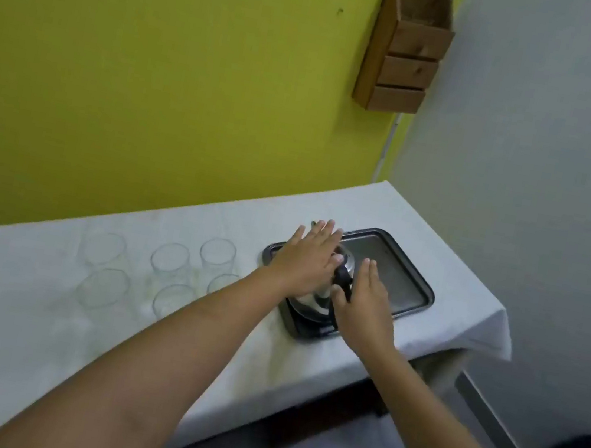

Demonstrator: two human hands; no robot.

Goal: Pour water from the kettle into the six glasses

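Nearest the table's front edge, six clear empty drinking glasses (160, 273) stand in two rows on the white tablecloth (32, 336). Just right of them, the right hand (364, 305) is spread flat beside the black handle of the shiny steel kettle (312, 299), and the left hand (309, 259) lies flat, fingers extended, over its top. The kettle sits on a dark rectangular metal tray (409, 282). Beyond, a brown wooden drawer box (405, 46) hangs on the yellow-green wall (156, 63).
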